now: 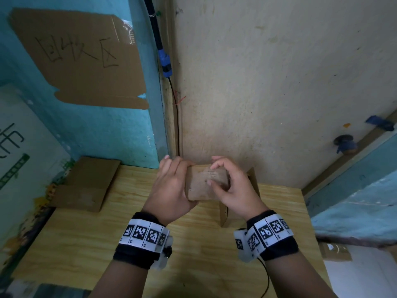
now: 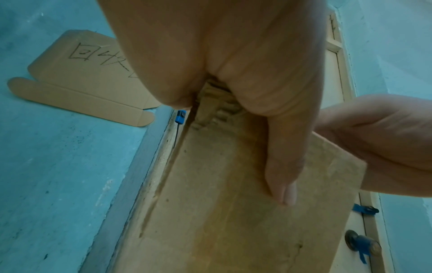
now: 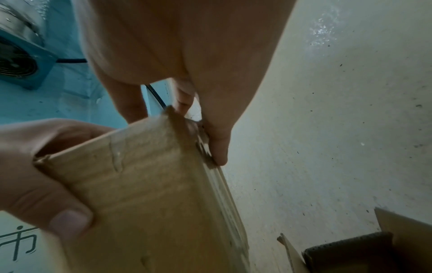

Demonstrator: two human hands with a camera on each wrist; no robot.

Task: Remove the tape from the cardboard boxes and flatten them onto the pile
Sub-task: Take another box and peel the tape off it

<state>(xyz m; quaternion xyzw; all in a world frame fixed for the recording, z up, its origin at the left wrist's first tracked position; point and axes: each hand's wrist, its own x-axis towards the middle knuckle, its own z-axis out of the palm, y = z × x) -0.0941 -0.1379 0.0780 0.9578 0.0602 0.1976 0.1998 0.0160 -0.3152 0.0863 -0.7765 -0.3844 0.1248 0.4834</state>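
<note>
A small brown cardboard box (image 1: 204,183) is held up above the wooden table (image 1: 193,244), close to the wall corner. My left hand (image 1: 171,186) grips its left end, thumb under, fingers over the top. My right hand (image 1: 227,183) holds the right end, its fingertips curled onto the upper face. In the right wrist view the box (image 3: 149,184) shows a strip of clear tape (image 3: 117,157) on its face, with the left thumb (image 3: 65,219) on its lower edge. In the left wrist view a finger (image 2: 282,175) lies along the box (image 2: 222,203). A pile of flattened cardboard (image 1: 86,183) lies at the table's back left.
Another open cardboard box (image 1: 238,203) stands on the table under my right hand, seen also as a box (image 3: 374,247) at the lower right. A cardboard sign (image 1: 81,59) hangs on the blue wall. A black cable (image 1: 175,108) runs down the corner.
</note>
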